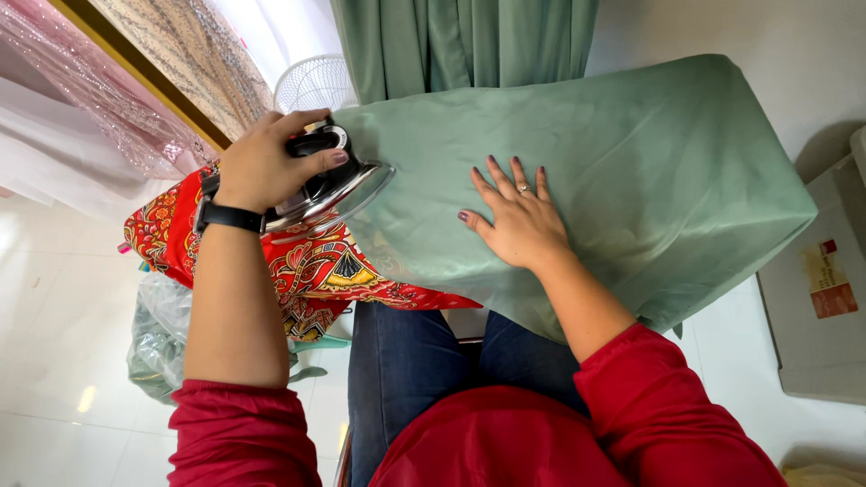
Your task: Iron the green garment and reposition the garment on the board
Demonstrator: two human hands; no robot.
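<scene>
Left hand (262, 167) wrapped tight round iron (329, 185) handle, pressing edge of green cloth (631, 171). Right hand (519, 221) flat, fingers spread, just beside iron, keeping cloth smooth & still. Red patterned cloth (307, 266) under iron hand.

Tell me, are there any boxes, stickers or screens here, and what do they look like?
White box: at the right edge, on the floor beside the green cloth; flat, rectangular.
Label: stuck on the box's top; small rectangle, pale yellow with red patches.
Plastic bag: lower left, on the floor; clear, crumpled.
No screens.
</scene>
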